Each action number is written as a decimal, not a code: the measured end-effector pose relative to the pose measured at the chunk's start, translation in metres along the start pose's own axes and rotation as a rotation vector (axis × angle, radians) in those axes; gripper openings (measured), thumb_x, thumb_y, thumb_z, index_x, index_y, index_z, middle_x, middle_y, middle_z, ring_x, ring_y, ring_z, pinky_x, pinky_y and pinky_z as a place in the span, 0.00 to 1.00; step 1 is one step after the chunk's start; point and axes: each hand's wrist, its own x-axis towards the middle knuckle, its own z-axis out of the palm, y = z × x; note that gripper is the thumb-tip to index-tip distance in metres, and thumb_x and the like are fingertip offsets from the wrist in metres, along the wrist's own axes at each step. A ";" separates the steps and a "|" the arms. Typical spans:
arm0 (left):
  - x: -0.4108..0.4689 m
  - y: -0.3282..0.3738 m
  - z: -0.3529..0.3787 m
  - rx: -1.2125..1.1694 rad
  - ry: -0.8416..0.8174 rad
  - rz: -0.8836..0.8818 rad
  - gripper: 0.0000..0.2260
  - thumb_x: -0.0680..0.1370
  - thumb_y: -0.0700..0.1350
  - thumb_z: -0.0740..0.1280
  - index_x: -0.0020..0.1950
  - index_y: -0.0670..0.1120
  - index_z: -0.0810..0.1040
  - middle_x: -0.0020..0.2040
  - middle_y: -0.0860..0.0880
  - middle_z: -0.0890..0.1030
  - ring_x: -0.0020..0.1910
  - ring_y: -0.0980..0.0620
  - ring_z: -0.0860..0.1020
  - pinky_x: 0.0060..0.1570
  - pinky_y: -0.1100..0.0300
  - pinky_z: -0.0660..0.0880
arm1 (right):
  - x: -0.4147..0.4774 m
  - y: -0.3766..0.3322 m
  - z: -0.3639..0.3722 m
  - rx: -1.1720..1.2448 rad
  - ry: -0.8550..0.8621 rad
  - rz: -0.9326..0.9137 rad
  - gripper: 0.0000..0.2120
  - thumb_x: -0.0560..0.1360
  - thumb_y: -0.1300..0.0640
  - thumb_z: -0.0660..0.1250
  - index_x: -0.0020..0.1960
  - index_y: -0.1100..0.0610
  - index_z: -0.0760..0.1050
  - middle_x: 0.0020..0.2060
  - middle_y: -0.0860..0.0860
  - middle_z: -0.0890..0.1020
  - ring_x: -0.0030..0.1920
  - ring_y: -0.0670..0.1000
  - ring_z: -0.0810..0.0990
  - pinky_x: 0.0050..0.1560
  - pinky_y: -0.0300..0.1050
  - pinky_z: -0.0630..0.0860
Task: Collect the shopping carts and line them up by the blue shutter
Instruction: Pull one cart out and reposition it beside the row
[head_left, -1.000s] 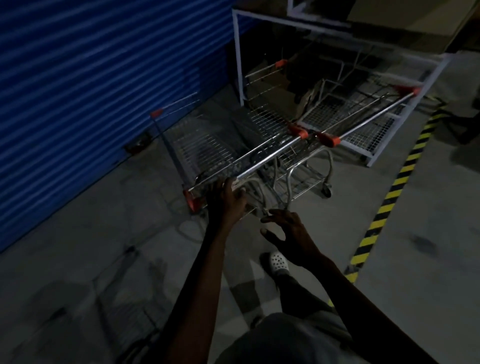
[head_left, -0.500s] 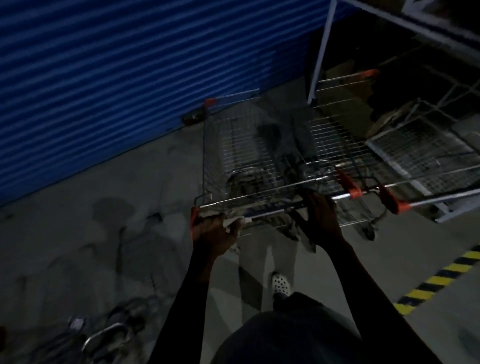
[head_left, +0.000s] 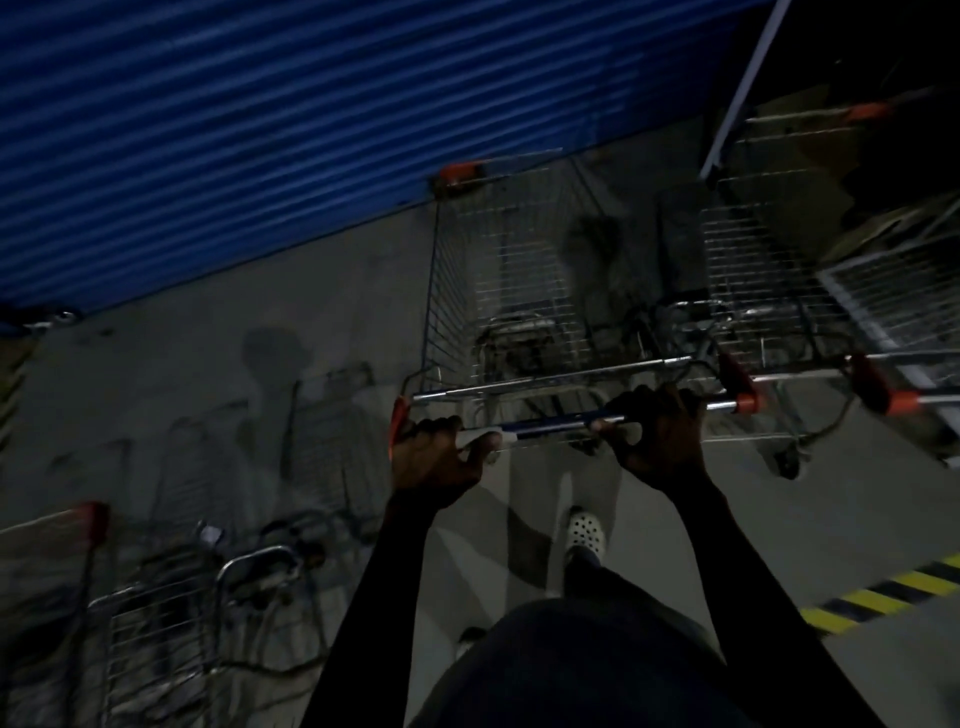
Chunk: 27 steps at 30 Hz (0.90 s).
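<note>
A wire shopping cart (head_left: 498, 280) with orange corner caps stands in front of me, its nose pointing at the blue shutter (head_left: 260, 130). My left hand (head_left: 436, 457) grips the left end of its handle bar (head_left: 550, 421). My right hand (head_left: 660, 436) grips the same bar further right. A second cart (head_left: 758, 291) stands right beside it on the right. Another cart (head_left: 156, 613) sits low at the bottom left, partly out of frame.
A white metal frame (head_left: 737, 88) with cardboard and wire racks stands at the right. A yellow-black floor stripe (head_left: 883, 597) runs at the lower right. My white shoe (head_left: 587, 530) is under the handle. Bare concrete floor (head_left: 182, 389) lies to the left.
My right hand has taken hold of the handle bar, joining the left. The cart has swung round from slanting alongside the shutter to point at it, and a cart has come into view bottom left.
</note>
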 end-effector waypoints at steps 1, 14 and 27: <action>-0.009 -0.007 -0.003 -0.003 0.000 -0.005 0.26 0.78 0.69 0.62 0.37 0.48 0.79 0.30 0.47 0.80 0.32 0.44 0.80 0.73 0.39 0.64 | -0.004 -0.009 0.001 -0.002 0.000 -0.008 0.25 0.79 0.31 0.60 0.44 0.50 0.83 0.39 0.48 0.80 0.46 0.57 0.76 0.52 0.53 0.65; -0.095 -0.131 -0.023 0.081 0.002 -0.026 0.28 0.79 0.68 0.57 0.42 0.47 0.83 0.37 0.47 0.82 0.42 0.43 0.81 0.73 0.38 0.63 | -0.045 -0.139 0.041 0.029 -0.091 -0.056 0.20 0.75 0.32 0.66 0.46 0.48 0.83 0.39 0.47 0.80 0.47 0.58 0.78 0.54 0.57 0.68; 0.001 -0.219 0.005 0.121 0.140 -0.151 0.32 0.80 0.71 0.53 0.39 0.47 0.82 0.39 0.48 0.84 0.46 0.44 0.82 0.70 0.39 0.66 | 0.087 -0.172 0.138 0.056 -0.048 -0.149 0.27 0.77 0.28 0.60 0.47 0.50 0.83 0.46 0.47 0.85 0.52 0.57 0.80 0.59 0.57 0.68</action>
